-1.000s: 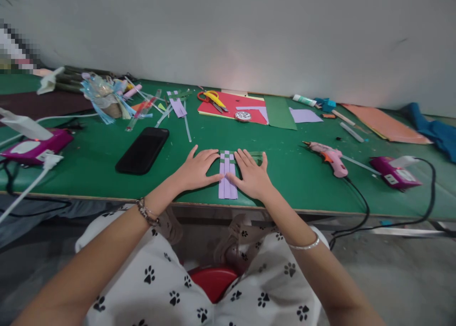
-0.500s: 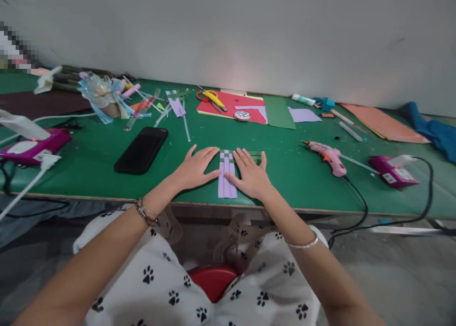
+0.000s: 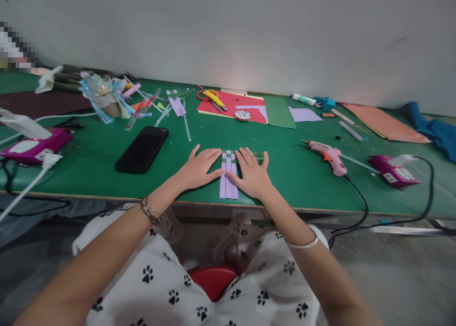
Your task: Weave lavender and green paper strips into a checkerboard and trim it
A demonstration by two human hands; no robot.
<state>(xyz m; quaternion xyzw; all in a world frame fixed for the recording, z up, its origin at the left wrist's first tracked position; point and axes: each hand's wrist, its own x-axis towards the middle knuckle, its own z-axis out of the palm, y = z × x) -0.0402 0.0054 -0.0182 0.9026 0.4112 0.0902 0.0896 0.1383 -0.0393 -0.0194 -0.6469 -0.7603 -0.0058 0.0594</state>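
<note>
A small mat of woven paper strips (image 3: 228,178), purple lengthwise with green crosswise at its far end, lies near the front edge of the green table (image 3: 292,174). My left hand (image 3: 197,168) lies flat on the table against the mat's left side, its thumb tip touching the purple strips. On the other side my right hand (image 3: 251,173) rests flat with fingers spread, covering the green strip ends and touching the mat's right edge. Neither hand grips anything.
A black phone (image 3: 142,149) lies left of my hands. A pink glue gun (image 3: 327,156) and a magenta device (image 3: 392,173) with cables sit to the right. Scissors (image 3: 211,97) on red paper, green and purple sheets, loose strips and ribbon scraps are farther back.
Both hands keep pressing beside the woven strips; only a slight shift of the view shows. Nothing was picked up or let go.
</note>
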